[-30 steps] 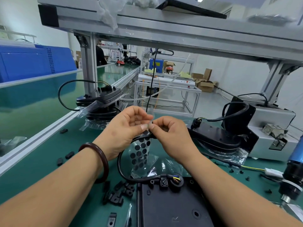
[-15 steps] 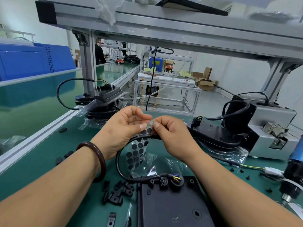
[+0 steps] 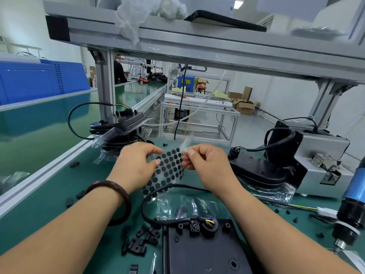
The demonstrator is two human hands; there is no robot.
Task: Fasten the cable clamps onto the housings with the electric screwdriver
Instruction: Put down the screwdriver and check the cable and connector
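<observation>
You're holding the dot sheet (image 3: 169,169) up over the surface (image 3: 49,194). Your left hand (image 3: 136,165) is gripping its left edge with curled fingers, and your right hand (image 3: 207,165) is pinching the clear film (image 3: 186,142) at the top right corner. Looks to me like you're peeling, so I'd be pulling that film low and slow, back along the sheet, with the left hand bracing near the peel line so the dots aren't lifting with it.

The housing (image 3: 205,254) is lying just below your wrists. 1 cable clamp (image 3: 194,226) is sitting over the cable (image 3: 145,206) at its top edge, with 1 screw head showing, so that one's looking done to me. The electric screwdriver (image 3: 353,206) is off at your far right, no hand on it.

Counting:
- 1 housing in front
- 1 more bagged on the right
- a stack on the left I can't count for sure
- 1 screwdriver
- 1 dot sheet
- a pile of loose clamps (image 3: 141,242) left of the housing, at least 5, too tangled for an exact number
</observation>
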